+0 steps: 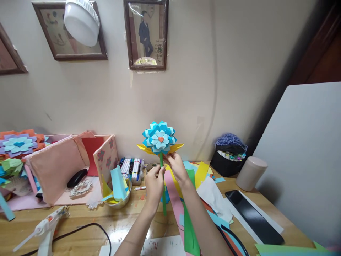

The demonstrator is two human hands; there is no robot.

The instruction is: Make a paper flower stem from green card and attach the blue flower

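I hold up a paper flower (159, 138) with layered blue and light-blue petals, a small orange heart at its centre and yellow leaves beneath. Its green stem (163, 185) runs straight down between my hands. My left hand (153, 185) is closed round the stem below the bloom. My right hand (176, 166) pinches the stem just under the yellow leaves. The flower stands upright above the wooden desk (128, 220), in front of the wall.
Loose coloured paper sheets (202, 181) lie right of my hands. A glue gun (46, 227) with black cord lies front left. A metal bowl of paper scraps (118, 193), a marker box (131, 169), a pink box (61, 167), a black phone (253, 217) and a beige jar (250, 173) surround them.
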